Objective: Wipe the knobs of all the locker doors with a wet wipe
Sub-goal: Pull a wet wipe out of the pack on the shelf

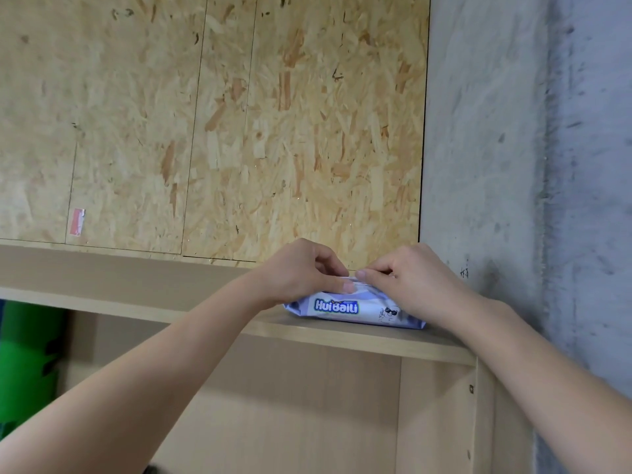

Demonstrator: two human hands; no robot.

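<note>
On top of the locker (205,285), white-and-lilac "HuiBaili" wipe pack (355,311), flat, soft-sided.

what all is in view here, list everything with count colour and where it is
wet wipe pack: one, white and pale purple with blue lettering, lying on top of the cabinet near its right end
cabinet: one, light wood, top board across the lower half, open compartments below
chipboard panel: one wall area, tan flecked, behind and above the cabinet
red sticker: one, red and white, lower left of the chipboard
concrete wall: one, grey, right of the chipboard
green object: one, green, inside the left compartment, partly hidden
left hand: one, fingers pinching the top of the pack
right hand: one, pinching the pack's top beside the left
</note>
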